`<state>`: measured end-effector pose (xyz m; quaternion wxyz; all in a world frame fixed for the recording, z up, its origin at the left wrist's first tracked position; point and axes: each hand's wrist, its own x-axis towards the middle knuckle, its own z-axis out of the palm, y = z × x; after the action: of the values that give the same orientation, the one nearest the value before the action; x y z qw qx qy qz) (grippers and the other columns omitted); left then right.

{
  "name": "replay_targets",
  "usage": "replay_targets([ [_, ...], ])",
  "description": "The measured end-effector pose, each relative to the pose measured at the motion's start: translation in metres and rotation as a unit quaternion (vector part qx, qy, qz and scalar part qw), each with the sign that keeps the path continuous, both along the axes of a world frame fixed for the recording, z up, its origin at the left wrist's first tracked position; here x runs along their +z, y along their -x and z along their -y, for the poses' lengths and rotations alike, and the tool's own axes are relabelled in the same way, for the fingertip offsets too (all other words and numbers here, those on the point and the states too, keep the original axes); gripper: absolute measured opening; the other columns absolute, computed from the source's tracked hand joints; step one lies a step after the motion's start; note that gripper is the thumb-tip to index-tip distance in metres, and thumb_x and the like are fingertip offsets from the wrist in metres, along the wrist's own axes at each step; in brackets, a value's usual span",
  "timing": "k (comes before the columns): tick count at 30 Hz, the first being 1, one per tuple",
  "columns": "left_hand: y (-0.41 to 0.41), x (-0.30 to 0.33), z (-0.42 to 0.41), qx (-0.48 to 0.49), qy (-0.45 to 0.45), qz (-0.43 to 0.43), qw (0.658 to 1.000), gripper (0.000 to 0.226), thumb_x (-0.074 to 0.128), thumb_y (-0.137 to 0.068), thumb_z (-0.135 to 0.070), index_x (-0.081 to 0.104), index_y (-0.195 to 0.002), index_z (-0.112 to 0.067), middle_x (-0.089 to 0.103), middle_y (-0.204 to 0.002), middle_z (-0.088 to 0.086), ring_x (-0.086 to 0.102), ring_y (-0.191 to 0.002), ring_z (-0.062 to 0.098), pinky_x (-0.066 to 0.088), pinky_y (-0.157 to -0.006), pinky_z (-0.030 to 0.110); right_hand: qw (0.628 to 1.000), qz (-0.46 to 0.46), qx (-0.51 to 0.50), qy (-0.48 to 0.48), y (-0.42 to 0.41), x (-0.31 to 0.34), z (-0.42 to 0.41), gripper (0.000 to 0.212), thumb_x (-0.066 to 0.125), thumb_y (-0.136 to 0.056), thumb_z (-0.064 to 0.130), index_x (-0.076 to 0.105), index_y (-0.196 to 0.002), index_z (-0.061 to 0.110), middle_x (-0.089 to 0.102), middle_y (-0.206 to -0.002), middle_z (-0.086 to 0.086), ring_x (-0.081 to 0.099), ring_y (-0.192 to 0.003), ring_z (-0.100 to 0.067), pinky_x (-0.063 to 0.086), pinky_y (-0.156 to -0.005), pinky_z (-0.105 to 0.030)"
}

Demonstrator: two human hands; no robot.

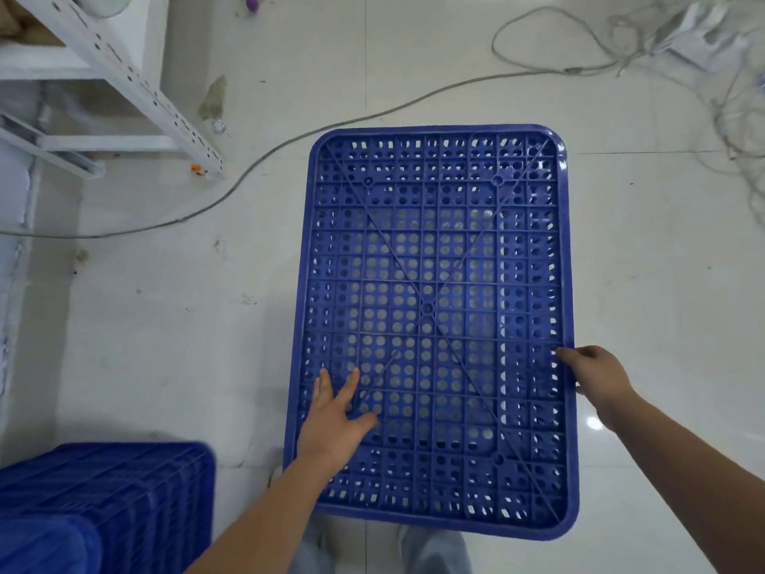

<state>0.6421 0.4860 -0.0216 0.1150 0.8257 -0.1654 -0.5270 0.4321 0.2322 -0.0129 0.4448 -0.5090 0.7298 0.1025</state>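
A large blue perforated plastic crate [430, 258] fills the middle of the head view, its holed, ribbed bottom facing me, above the white tiled floor. My left hand [337, 416] lies flat with straight, spread fingers on the crate's lower left part. My right hand [596, 377] is at the crate's right rim, fingers curled over the edge and gripping it. Both forearms reach in from the bottom of the view.
A stack of blue crates [107, 507] stands at the lower left. A white metal shelf frame [136, 84] occupies the upper left. A grey cable [289, 138] runs across the floor, with tangled cables [737, 118] at the upper right. My legs show below the crate.
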Motion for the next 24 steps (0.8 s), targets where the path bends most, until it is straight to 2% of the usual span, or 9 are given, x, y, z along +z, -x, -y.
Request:
replay_targets([
  [2, -0.004, -0.002, -0.003, 0.021, 0.014, 0.003, 1.0, 0.073, 0.057, -0.091, -0.036, 0.014, -0.149, -0.042, -0.016, -0.16, -0.009, -0.01, -0.148, 0.01, 0.026, -0.113, 0.033, 1.0, 0.014, -0.005, 0.02, -0.003, 0.011, -0.006, 0.032, 0.055, -0.093, 0.028, 0.058, -0.103, -0.002, 0.062, -0.1, -0.019, 0.059, -0.095, -0.039, 0.049, -0.088, -0.048],
  [4, -0.012, -0.005, -0.01, 0.041, 0.025, 0.006, 0.999, 0.071, 0.058, -0.092, -0.032, 0.018, -0.149, -0.04, -0.012, -0.161, -0.008, -0.005, -0.149, 0.012, 0.026, -0.114, 0.035, 0.999, 0.027, 0.005, 0.041, -0.005, 0.019, -0.013, 0.027, 0.054, -0.094, 0.026, 0.057, -0.1, 0.0, 0.06, -0.095, -0.015, 0.055, -0.086, -0.032, 0.044, -0.079, -0.039],
  [7, -0.028, -0.005, -0.019, 0.048, 0.007, 0.004, 0.999, 0.067, 0.058, -0.092, -0.029, 0.024, -0.148, -0.04, -0.008, -0.162, -0.008, 0.005, -0.15, 0.018, 0.038, -0.109, 0.039, 0.997, 0.045, 0.009, 0.065, -0.014, 0.027, -0.025, 0.021, 0.054, -0.094, 0.024, 0.057, -0.097, 0.004, 0.059, -0.092, -0.01, 0.054, -0.086, -0.028, 0.041, -0.076, -0.036],
  [11, -0.046, 0.004, -0.019, 0.008, -0.045, 0.022, 0.999, 0.062, 0.049, -0.096, -0.034, 0.02, -0.151, -0.035, -0.002, -0.163, -0.001, 0.013, -0.149, 0.022, 0.038, -0.106, 0.037, 0.994, 0.063, -0.001, 0.089, -0.03, 0.038, -0.041, 0.022, 0.056, -0.092, 0.024, 0.059, -0.096, 0.003, 0.059, -0.084, -0.005, 0.055, -0.083, -0.025, 0.04, -0.073, -0.033],
  [13, -0.05, 0.012, -0.013, 0.0, -0.066, 0.009, 0.998, 0.064, 0.048, -0.096, -0.034, 0.02, -0.153, -0.025, 0.012, -0.162, 0.006, 0.025, -0.145, 0.028, 0.042, -0.101, 0.037, 0.992, 0.078, -0.003, 0.099, -0.038, 0.046, -0.05, 0.026, 0.059, -0.09, 0.024, 0.059, -0.093, -0.001, 0.061, -0.086, -0.01, 0.055, -0.08, -0.025, 0.04, -0.069, -0.032],
  [15, -0.049, 0.022, -0.003, 0.024, -0.06, -0.018, 0.998, 0.064, 0.049, -0.093, -0.038, 0.03, -0.149, -0.015, 0.038, -0.149, 0.019, 0.046, -0.128, 0.038, 0.048, -0.093, 0.043, 0.989, 0.097, -0.004, 0.113, -0.048, 0.054, -0.062, 0.025, 0.064, -0.087, 0.024, 0.056, -0.084, 0.0, 0.062, -0.083, -0.013, 0.053, -0.074, -0.024, 0.04, -0.063, -0.031],
  [16, -0.046, 0.028, 0.002, 0.035, -0.045, -0.021, 0.998, 0.064, 0.049, -0.092, -0.04, 0.031, -0.147, -0.013, 0.042, -0.144, 0.022, 0.05, -0.123, 0.039, 0.049, -0.092, 0.044, 0.987, 0.11, -0.003, 0.119, -0.055, 0.06, -0.069, 0.024, 0.065, -0.086, 0.024, 0.054, -0.078, 0.004, 0.06, -0.078, -0.01, 0.052, -0.069, -0.022, 0.04, -0.062, -0.029],
  [20, -0.03, 0.063, 0.022, 0.046, 0.027, -0.033, 0.998, 0.073, 0.045, -0.093, -0.053, 0.014, -0.153, -0.025, 0.011, -0.162, 0.001, 0.02, -0.147, 0.025, 0.028, -0.115, 0.043, 0.98, 0.151, 0.017, 0.126, -0.093, 0.083, -0.103, 0.032, 0.069, -0.084, 0.026, 0.044, -0.067, 0.018, 0.048, -0.063, 0.002, 0.044, -0.057, -0.012, 0.037, -0.056, -0.023],
  [24, -0.021, 0.099, 0.018, 0.059, 0.073, -0.044, 0.995, 0.088, 0.048, -0.084, -0.065, 0.004, -0.153, -0.033, -0.005, -0.163, -0.006, 0.003, -0.15, 0.02, 0.019, -0.117, 0.044, 0.975, 0.181, 0.043, 0.121, -0.133, 0.097, -0.133, 0.033, 0.071, -0.084, 0.028, 0.045, -0.065, 0.019, 0.048, -0.062, 0.003, 0.044, -0.056, -0.011, 0.038, -0.057, -0.024],
])
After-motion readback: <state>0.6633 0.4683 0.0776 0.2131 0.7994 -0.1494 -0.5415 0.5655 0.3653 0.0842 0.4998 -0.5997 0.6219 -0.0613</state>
